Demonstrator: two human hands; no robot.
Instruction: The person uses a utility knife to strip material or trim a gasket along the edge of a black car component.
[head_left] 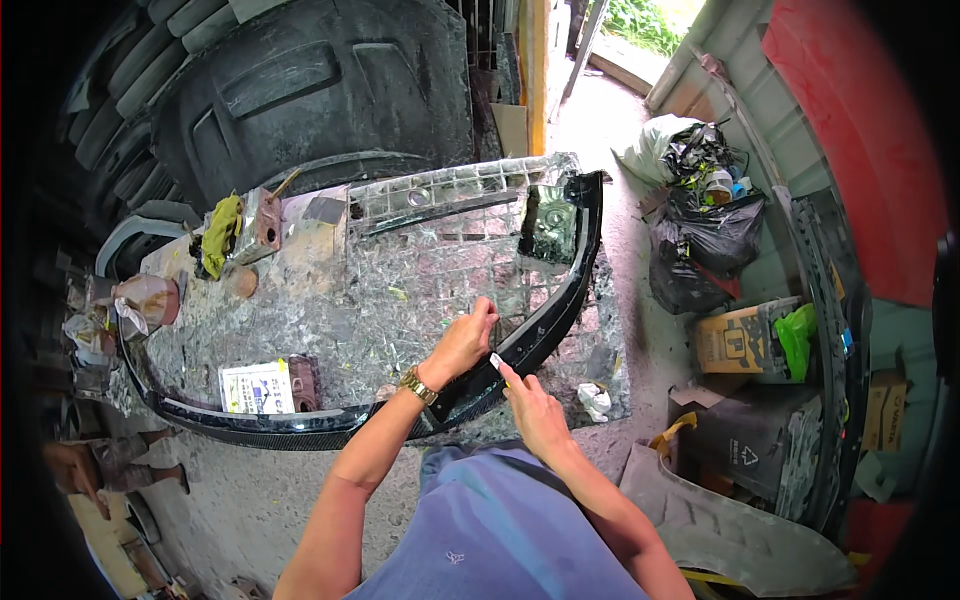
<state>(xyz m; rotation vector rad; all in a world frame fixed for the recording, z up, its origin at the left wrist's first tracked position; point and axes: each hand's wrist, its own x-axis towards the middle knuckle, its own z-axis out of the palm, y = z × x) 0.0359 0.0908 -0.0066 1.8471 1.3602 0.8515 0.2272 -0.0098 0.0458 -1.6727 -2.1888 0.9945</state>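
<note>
A long, curved, glossy black car lip point(560, 318) bends around the near and right edges of a worktable point(300, 330). My left hand point(462, 343), with a gold watch on the wrist, is above the inner edge of the lip. Its fingers are curled together, and whatever they may pinch is too small to make out. Closed around a small, thin tool with a whitish tip point(496, 362), my right hand point(538, 408) is at the lip's near right bend. The tool's tip meets the black edge; its exact kind is unclear.
On the table are a metal can point(262, 222) with a yellow-green cloth point(220, 236), a black strip point(440, 215) and a printed white sheet point(256, 388). Black garbage bags point(710, 240) and a cardboard box point(735, 342) stand right. A grey fender point(740, 540) lies nearby.
</note>
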